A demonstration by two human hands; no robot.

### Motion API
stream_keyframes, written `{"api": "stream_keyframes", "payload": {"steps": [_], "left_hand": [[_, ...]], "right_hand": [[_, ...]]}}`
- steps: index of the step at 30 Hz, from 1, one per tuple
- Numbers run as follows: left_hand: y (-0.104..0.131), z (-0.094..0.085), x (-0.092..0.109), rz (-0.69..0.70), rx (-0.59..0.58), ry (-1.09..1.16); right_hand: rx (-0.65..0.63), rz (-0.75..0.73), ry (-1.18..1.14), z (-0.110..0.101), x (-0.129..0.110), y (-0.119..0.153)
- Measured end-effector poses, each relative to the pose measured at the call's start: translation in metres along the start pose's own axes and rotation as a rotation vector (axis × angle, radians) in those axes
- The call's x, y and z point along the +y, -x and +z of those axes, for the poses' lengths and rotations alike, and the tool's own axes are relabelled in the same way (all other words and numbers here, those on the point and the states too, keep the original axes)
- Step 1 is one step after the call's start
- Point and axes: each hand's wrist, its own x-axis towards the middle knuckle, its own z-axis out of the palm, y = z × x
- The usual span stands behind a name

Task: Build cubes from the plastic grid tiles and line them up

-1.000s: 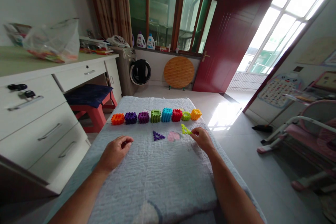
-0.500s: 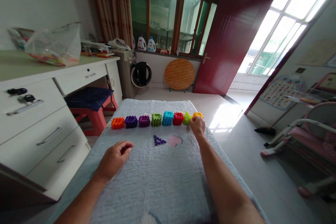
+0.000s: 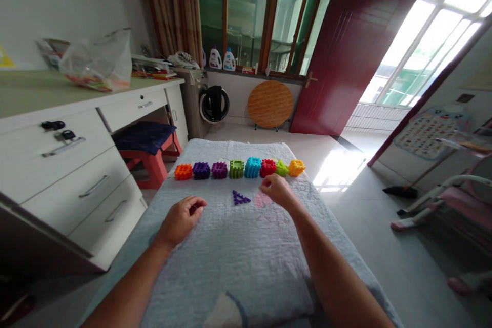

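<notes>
1. I see the purple triangle (image 3: pixel 242 200) flat on the surface (image 3: pixel 230 251), between the hands, one corner pointing right, long axis running left to right
2. My left hand (image 3: pixel 182 220) is loosely curled; whether its fingertips meet, I cannot tell
3. My right hand (image 3: pixel 279 190) sits near the red block (image 3: pixel 268 167), fingers bent; apart or together, I cannot tell

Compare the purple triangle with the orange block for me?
The purple triangle is a flat, three-sided frame; the orange block is thicker and boxy. The purple triangle lies by itself, while the orange block sits at the left end of a row. Both have notched edges.
</notes>
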Motion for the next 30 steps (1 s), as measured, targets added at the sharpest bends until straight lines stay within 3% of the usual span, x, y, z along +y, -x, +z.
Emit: {"api": "stream_keyframes", "payload": {"steps": [3, 7, 15, 23, 30], "left_hand": [[0.002, -0.001, 0.001, -0.001, 0.006, 0.005], [0.003, -0.002, 0.002, -0.002, 0.016, 0.024], [0.002, -0.001, 0.014, 0.016, -0.028, 0.022], [0.003, -0.003, 0.014, -0.03, -0.014, 0.069], [0.002, 0.0, 0.011, -0.039, -0.01, 0.102]], "right_hand": [[-0.22, -0.071, 0.07, 0.019, -0.03, 0.008], [-0.267, -0.015, 0.141, 0.037, -0.046, 0.014], [-0.177, -0.058, -0.003, 0.039, -0.042, 0.015], [0.08, -0.056, -0.064, 0.057, -0.096, -0.035], [0.097, 0.084, 0.054, 0.075, -0.121, -0.071]]}}
